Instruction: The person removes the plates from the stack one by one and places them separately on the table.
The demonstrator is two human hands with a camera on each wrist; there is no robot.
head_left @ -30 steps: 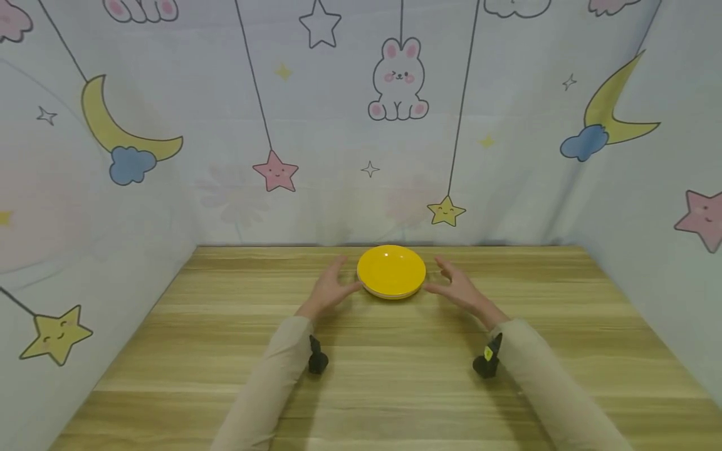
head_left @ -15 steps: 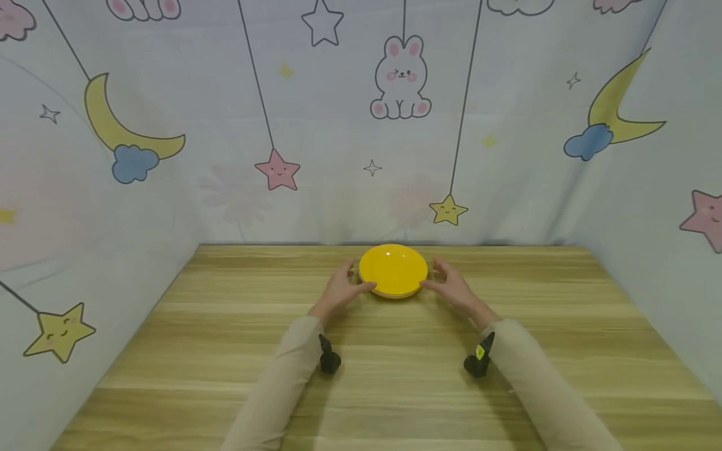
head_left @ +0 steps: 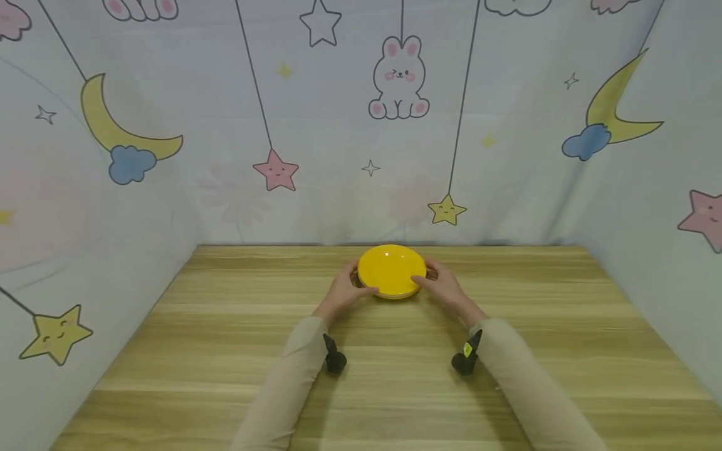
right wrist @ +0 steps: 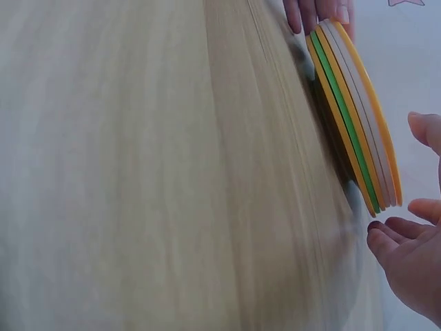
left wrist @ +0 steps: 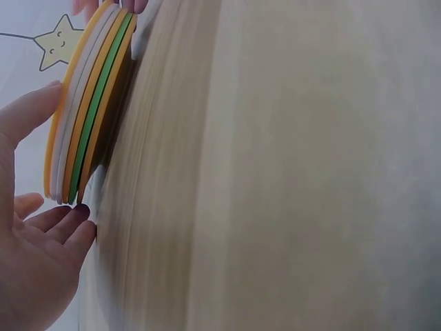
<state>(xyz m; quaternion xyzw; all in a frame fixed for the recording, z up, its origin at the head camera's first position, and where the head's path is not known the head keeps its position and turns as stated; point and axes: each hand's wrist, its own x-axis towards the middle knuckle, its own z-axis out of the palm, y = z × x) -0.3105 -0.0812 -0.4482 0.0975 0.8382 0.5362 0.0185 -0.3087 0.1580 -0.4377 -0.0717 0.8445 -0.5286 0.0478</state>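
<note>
the left hand, thumb and fingers parted, is at the rim of a round, yellow-topped plate stack; the right hand, also parted, seems just off the opposite rim. i see the stack between them, near the far edge of the table.

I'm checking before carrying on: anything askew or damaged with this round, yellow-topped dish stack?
Nothing stands out: the round, yellow-topped dish stack looks evenly aligned between the left hand and right hand, with no visible spill or damage.
</note>
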